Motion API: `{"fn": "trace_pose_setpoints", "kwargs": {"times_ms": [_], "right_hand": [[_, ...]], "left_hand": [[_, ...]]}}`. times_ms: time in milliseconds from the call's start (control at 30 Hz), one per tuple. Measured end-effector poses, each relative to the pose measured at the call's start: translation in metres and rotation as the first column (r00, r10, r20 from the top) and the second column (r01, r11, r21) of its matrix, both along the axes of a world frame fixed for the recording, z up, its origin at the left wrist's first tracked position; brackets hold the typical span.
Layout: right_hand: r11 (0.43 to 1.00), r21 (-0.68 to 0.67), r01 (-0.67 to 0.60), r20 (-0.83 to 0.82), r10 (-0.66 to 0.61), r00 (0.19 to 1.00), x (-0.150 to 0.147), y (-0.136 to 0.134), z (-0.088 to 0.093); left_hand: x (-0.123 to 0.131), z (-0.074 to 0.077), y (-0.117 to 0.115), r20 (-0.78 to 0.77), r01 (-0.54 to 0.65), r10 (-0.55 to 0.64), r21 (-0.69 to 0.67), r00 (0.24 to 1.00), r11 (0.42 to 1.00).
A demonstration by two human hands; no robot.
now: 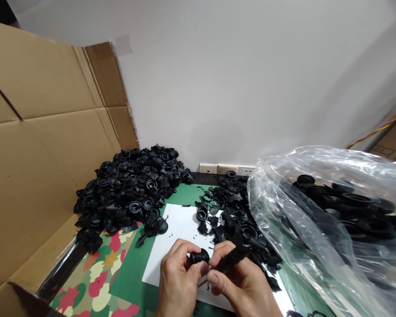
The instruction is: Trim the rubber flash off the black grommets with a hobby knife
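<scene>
My left hand (180, 275) is closed around a small black ribbed rubber part (200, 256), held over a white sheet of paper (165, 246). Right beside it, my right hand (242, 281) is closed, thumb and fingertips close to the part. A long dark thing (232, 259) lies across the right fingers; whether it is a tool handle or a strip of rubber I cannot tell. A thin reddish edge shows between the two hands. Ragged black rubber scraps (234, 220) lie just beyond the right hand.
A large heap of similar black ribbed parts (132, 185) rises at left against a cardboard wall (46, 132). To the right, a clear plastic bag (277, 207) holds black rubber pieces (356, 207). Wall sockets (226, 169) sit behind the green work surface (128, 277).
</scene>
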State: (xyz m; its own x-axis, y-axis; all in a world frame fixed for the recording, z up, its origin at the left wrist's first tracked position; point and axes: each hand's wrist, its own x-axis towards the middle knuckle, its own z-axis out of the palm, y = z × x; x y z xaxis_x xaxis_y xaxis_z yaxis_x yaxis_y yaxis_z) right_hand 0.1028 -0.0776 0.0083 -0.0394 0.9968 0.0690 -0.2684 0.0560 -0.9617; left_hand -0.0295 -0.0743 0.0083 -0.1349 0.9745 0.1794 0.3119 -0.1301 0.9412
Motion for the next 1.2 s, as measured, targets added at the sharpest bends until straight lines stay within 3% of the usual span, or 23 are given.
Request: {"fn": "trace_pose_setpoints", "kwargs": {"times_ms": [267, 467, 600, 733, 967, 1200], "right_hand": [[0.980, -0.017, 0.198, 0.186, -0.191, 0.964, 0.019, -0.001, 0.002], [0.974, 0.185, 0.129, 0.166, -0.161, 0.973, 0.005, -0.001, -0.001], [0.993, 0.069, 0.101, 0.133, -0.109, 0.985, 0.006, 0.001, -0.004], [0.984, -0.081, 0.158, 0.131, -0.146, 0.981, 0.011, 0.000, -0.006], [0.980, 0.089, 0.179, 0.184, -0.192, 0.964, 0.007, -0.001, -0.004], [0.974, 0.115, 0.197, 0.211, -0.218, 0.953, 0.006, 0.000, -0.007]], "left_hand": [[-0.001, 0.003, -0.001, -0.131, 0.032, -0.034, -0.017, 0.991, 0.999], [0.000, 0.003, -0.001, -0.177, 0.041, -0.043, -0.015, 0.983, 0.999], [0.000, 0.000, -0.001, -0.176, 0.053, -0.053, -0.002, 0.983, 0.999], [0.001, 0.000, -0.002, -0.188, 0.069, -0.067, 0.001, 0.980, 0.998], [0.002, 0.000, -0.003, -0.225, 0.075, -0.069, 0.019, 0.972, 0.997], [0.001, -0.002, -0.004, -0.238, 0.094, -0.081, 0.043, 0.968, 0.995]]}}
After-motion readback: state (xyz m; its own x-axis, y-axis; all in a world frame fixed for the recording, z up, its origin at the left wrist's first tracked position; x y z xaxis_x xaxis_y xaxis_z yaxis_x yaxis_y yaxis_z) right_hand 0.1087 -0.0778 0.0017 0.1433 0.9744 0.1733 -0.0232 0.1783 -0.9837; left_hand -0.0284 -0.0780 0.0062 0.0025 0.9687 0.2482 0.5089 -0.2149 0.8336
